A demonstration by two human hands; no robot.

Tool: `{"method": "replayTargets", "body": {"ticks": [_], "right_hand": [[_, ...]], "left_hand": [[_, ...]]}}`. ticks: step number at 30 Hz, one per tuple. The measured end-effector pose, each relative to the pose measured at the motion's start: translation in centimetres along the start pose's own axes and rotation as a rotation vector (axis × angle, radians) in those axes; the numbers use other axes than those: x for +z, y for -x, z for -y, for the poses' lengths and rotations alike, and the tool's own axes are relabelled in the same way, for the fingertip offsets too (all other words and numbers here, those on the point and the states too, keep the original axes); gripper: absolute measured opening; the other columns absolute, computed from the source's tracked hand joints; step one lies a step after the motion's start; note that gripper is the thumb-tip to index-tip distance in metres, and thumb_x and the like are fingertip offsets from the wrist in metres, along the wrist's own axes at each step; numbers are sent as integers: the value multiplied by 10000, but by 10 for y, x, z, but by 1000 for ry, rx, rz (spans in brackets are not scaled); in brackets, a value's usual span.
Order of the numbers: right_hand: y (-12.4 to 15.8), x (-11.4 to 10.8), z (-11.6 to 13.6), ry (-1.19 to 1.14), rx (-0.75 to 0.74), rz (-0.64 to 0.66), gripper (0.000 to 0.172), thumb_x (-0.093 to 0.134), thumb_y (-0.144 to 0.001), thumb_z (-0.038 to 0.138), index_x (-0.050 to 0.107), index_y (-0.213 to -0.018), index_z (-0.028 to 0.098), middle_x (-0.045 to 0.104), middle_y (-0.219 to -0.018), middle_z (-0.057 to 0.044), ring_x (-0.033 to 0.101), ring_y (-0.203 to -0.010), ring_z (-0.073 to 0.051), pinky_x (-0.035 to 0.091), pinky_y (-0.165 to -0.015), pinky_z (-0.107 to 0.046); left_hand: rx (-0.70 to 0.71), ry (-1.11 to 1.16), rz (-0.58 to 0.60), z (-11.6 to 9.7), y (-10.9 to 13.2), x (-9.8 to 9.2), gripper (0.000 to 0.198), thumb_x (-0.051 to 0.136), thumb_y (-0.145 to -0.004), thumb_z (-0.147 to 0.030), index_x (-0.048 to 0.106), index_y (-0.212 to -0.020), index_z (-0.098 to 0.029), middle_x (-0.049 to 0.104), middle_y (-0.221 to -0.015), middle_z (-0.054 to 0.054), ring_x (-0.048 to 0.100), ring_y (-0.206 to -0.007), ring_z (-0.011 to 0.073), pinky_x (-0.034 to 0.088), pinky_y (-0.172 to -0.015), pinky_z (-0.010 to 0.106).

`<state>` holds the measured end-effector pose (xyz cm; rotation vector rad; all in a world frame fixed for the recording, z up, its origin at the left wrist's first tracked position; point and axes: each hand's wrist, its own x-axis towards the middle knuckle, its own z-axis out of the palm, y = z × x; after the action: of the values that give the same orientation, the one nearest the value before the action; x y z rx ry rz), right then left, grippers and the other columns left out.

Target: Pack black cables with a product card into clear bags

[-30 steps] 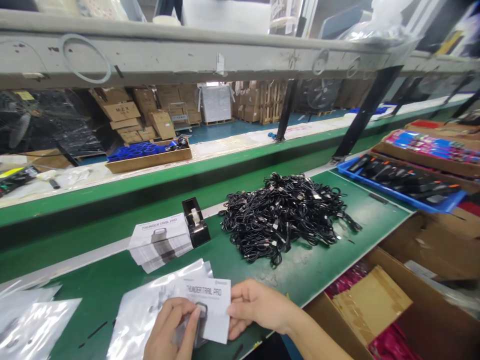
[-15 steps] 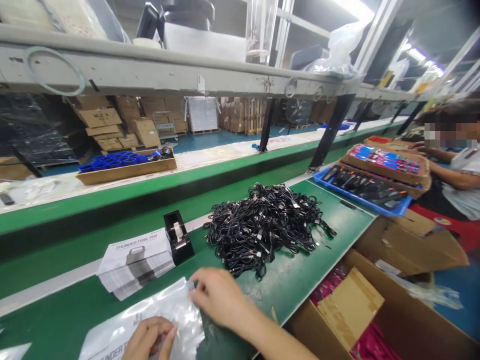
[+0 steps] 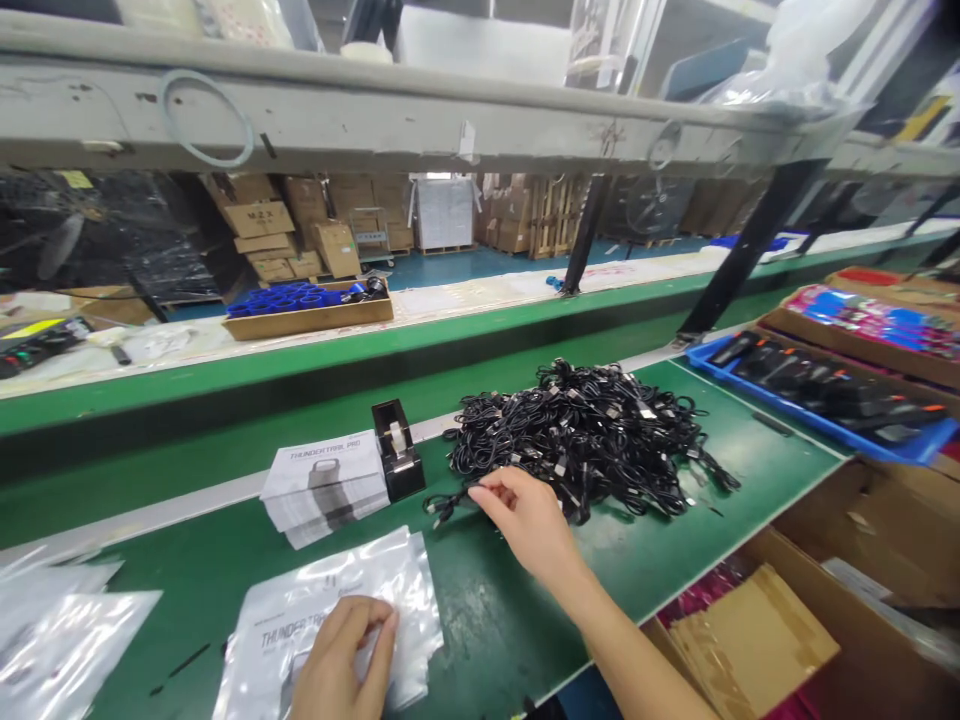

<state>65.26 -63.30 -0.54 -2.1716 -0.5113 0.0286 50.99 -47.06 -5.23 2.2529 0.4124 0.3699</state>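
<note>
My right hand (image 3: 529,520) reaches to the near left edge of a big heap of coiled black cables (image 3: 585,440) on the green bench and pinches one small cable bundle (image 3: 450,500) that trails out to the left. My left hand (image 3: 341,665) rests at the bottom, fingers pressed down on a clear plastic bag (image 3: 330,625) that lies flat with a printed white leaflet inside. Behind the bag sits a stack of white leaflets (image 3: 324,485), and beside it a black tape dispenser (image 3: 397,462).
More clear bags (image 3: 56,630) lie at the far left. A blue tray of black devices (image 3: 825,395) stands at the right, with open cardboard boxes (image 3: 757,640) below the bench edge. A raised green conveyor (image 3: 225,390) runs behind, under a grey shelf.
The leaflet went into the bag. My right hand left the bag and moved forward to the cable heap, closing on a bundle. My left hand stayed on the bag.
</note>
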Motion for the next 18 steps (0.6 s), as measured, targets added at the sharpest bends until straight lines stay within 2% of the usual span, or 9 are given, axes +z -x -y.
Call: {"method": "replayTargets", "body": {"ticks": [2, 4, 7, 11, 14, 18], "right_hand": [[14, 16, 0, -315, 150, 138, 240, 507, -791, 365, 587, -716, 151, 582, -615, -6, 508, -551, -113, 411, -534, -214], [26, 33, -2, -421, 254, 242, 254, 515, -767, 367, 574, -666, 141, 578, -570, -2, 490, -508, -102, 385, -490, -200], [37, 49, -7, -367, 289, 233, 230, 535, -732, 331, 556, -594, 148, 557, -531, 5, 457, -489, -97, 336, -476, -200], [43, 45, -8, -163, 249, 168, 215, 547, -706, 302, 550, -535, 173, 560, -523, 7, 461, -507, -110, 300, -505, -219], [42, 39, -3, -27, 220, 170, 228, 527, -716, 306, 551, -525, 184, 584, -527, 10, 483, -504, -111, 297, -510, -217], [40, 39, 8, -22, 238, 131, 239, 502, -724, 319, 534, -526, 190, 581, -517, 19, 479, -493, -106, 289, -493, -208]], "left_hand": [[-27, -7, 1, -1, 0, -1, 205, 447, -782, -427, 543, -710, -261, 552, -763, -21, 520, -692, 166, 399, -675, 282], [-45, -3, 21, 2, 0, -1, 187, 454, -780, -413, 544, -742, -253, 549, -788, -12, 529, -708, 166, 410, -682, 283], [-46, 13, 58, 11, -2, -2, 190, 466, -775, -408, 546, -769, -237, 544, -829, 8, 546, -725, 163, 436, -695, 283], [-50, 76, -16, 18, -3, -3, 199, 480, -772, -412, 550, -771, -226, 534, -859, 29, 546, -798, 179, 449, -723, 285], [-72, 129, -53, 14, -2, -3, 206, 509, -751, -420, 565, -766, -222, 520, -898, 41, 531, -860, 192, 443, -759, 289], [-91, 189, -72, 1, 2, 0, 187, 520, -744, -411, 574, -725, -233, 489, -930, 31, 505, -892, 195, 398, -802, 308]]}}
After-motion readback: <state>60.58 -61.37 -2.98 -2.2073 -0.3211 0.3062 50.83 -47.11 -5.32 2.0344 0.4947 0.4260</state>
